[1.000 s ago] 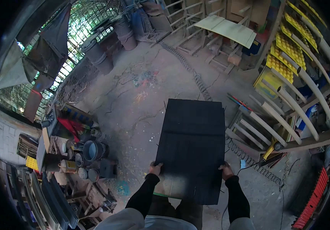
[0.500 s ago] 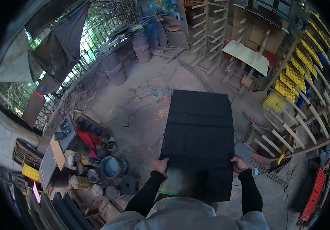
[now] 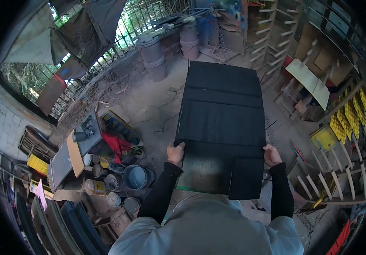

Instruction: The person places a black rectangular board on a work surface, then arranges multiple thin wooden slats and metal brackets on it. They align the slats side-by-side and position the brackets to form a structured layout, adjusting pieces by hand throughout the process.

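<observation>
A large flat board (image 3: 223, 108) with black panels across its face is held out in front of my body. Its near left part shows a bare greenish-brown surface, and a black rectangular piece covers the near right corner. My left hand (image 3: 176, 154) is closed on the board's left edge, thumb on top. On the opposite edge my right hand (image 3: 272, 155) grips too, its fingers partly hidden beneath. Black sleeves cover both forearms.
Paint cans and a bucket of bluish liquid (image 3: 135, 177) stand at left beside a grey table (image 3: 60, 169). Wooden racks with pegs (image 3: 336, 185) line the right. Lidded bins (image 3: 153, 57) stand at the back by a barred opening.
My view has swung to the right, so the bins and racks sit differently. The board is raised and nearer the top of the picture, still between both hands.
</observation>
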Demonstrator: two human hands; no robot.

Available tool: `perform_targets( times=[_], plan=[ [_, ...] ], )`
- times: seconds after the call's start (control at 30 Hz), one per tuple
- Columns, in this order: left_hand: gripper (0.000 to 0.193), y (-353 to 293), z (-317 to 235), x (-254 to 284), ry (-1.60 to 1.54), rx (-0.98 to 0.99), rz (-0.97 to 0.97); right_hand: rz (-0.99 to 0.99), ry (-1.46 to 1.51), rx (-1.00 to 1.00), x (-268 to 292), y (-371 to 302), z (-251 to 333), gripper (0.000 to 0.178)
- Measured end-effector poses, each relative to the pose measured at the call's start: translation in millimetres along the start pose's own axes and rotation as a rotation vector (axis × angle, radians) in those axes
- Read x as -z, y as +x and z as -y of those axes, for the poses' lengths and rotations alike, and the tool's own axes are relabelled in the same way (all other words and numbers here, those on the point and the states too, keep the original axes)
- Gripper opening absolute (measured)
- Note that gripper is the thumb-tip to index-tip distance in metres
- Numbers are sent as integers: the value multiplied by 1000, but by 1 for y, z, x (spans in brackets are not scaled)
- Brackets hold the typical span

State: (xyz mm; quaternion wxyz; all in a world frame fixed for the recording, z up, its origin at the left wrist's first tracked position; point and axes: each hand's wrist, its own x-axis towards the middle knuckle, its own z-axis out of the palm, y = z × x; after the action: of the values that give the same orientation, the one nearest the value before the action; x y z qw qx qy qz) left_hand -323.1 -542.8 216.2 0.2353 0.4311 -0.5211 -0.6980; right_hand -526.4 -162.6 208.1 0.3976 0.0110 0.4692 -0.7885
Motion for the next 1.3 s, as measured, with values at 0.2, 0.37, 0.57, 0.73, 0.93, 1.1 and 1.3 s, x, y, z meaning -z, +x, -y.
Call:
perform_targets(
  times=[0.2, 0.37, 0.57, 0.73, 0.93, 1.1, 1.3],
  plan=[
    [24, 147, -23, -56, -46, -91, -50, 77, -63, 33, -15, 169, 72, 43],
    [11, 226, -97, -100, -130, -25, -88, 147, -38, -77, -64, 291, 145, 40],
    [29, 350, -153, -125, -32, -68, -190, 204, -101, -73, -124, 438, 193, 49],
    [28, 495, -189, -146, 42, -91, -177, 234, -121, -36, -142, 592, 204, 59],
    [39, 679, -239, -177, 166, -176, -57, 173, -76, 48, -187, 713, 240, 59],
    [41, 765, -320, -234, 259, -206, 1, 97, -55, 120, -218, 783, 280, 55],
    [43, 905, -342, -294, 256, -259, 19, 83, 10, 140, -199, 915, 321, 52]
  ],
)
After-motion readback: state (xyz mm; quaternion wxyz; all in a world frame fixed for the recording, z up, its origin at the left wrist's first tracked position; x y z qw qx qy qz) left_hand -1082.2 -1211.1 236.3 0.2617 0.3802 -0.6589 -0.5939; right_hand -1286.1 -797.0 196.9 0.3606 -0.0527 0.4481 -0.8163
